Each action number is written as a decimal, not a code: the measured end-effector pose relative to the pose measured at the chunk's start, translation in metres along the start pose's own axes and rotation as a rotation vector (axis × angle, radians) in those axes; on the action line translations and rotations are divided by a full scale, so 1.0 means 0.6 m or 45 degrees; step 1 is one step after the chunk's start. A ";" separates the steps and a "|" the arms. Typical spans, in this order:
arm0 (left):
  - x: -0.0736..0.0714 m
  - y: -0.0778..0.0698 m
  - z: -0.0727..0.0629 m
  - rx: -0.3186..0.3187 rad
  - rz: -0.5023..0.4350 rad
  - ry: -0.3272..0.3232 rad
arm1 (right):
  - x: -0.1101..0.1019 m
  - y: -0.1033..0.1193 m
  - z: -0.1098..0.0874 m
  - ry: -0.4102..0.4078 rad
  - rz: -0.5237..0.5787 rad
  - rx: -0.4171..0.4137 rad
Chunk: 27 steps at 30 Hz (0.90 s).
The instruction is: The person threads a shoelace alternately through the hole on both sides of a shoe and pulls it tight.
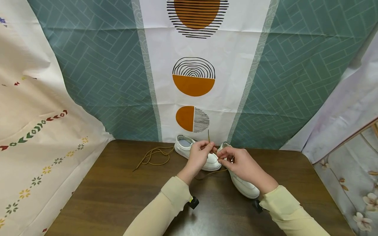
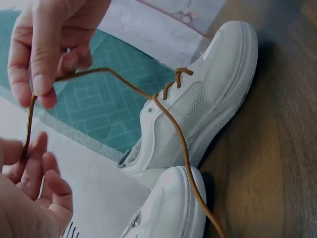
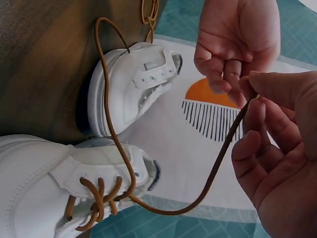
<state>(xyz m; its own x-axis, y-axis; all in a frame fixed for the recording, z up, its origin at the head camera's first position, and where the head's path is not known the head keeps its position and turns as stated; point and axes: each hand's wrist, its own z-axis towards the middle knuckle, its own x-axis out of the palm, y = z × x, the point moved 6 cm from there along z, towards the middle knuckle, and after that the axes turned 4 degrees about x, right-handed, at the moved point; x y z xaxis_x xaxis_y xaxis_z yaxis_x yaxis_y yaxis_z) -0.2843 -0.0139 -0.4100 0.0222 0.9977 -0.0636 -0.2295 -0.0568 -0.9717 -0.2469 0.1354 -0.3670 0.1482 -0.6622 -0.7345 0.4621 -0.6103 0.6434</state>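
Both hands are raised over two white shoes, with a brown shoelace (image 3: pixel 218 161) running between them. My left hand (image 1: pixel 199 154) pinches the lace near its end, and the tip sticks up above the fingers. Close beside it, my right hand (image 1: pixel 240 163) pinches the same lace between thumb and fingers. The lace comes from the right-hand shoe (image 1: pixel 246 188), where it crosses several eyelets (image 3: pixel 99 193); one upper eyelet (image 2: pixel 150 110) shows bare. A long stretch of lace hangs across the left-hand shoe (image 3: pixel 131 87), whose visible eyelets hold no lace.
Another brown lace (image 1: pixel 155 152) lies loosely looped on the wooden table (image 1: pixel 118 196), left of the shoes. Behind the table's back edge hangs a green and white patterned cloth (image 1: pixel 195 101). Pale patterned fabric (image 1: pixel 35 131) hangs at the left side.
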 end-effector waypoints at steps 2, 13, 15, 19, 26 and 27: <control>-0.012 0.002 0.002 0.022 -0.039 -0.096 | 0.005 -0.002 -0.002 0.027 -0.002 0.017; -0.051 -0.007 0.002 0.269 0.122 -0.448 | 0.008 -0.046 -0.002 0.145 -0.006 0.129; -0.048 -0.009 0.002 0.325 0.178 -0.449 | -0.008 -0.064 0.003 0.033 -0.044 0.207; -0.039 -0.016 -0.002 0.429 0.309 -0.457 | -0.028 -0.103 0.005 -0.151 -0.196 0.324; -0.001 -0.012 -0.009 0.550 0.577 -0.364 | -0.015 -0.157 -0.002 -0.075 -0.378 0.417; 0.005 -0.009 -0.009 0.560 0.612 -0.343 | -0.013 -0.161 -0.003 -0.070 -0.382 0.424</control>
<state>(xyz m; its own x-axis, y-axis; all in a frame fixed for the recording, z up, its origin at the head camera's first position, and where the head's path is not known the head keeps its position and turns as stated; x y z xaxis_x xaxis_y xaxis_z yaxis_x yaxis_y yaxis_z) -0.2775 -0.0106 -0.4062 -0.4090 0.8431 -0.3492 -0.5270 -0.5306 -0.6639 -0.2914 0.2002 -0.4239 0.0001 -0.4512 -0.8924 0.1696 -0.8795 0.4447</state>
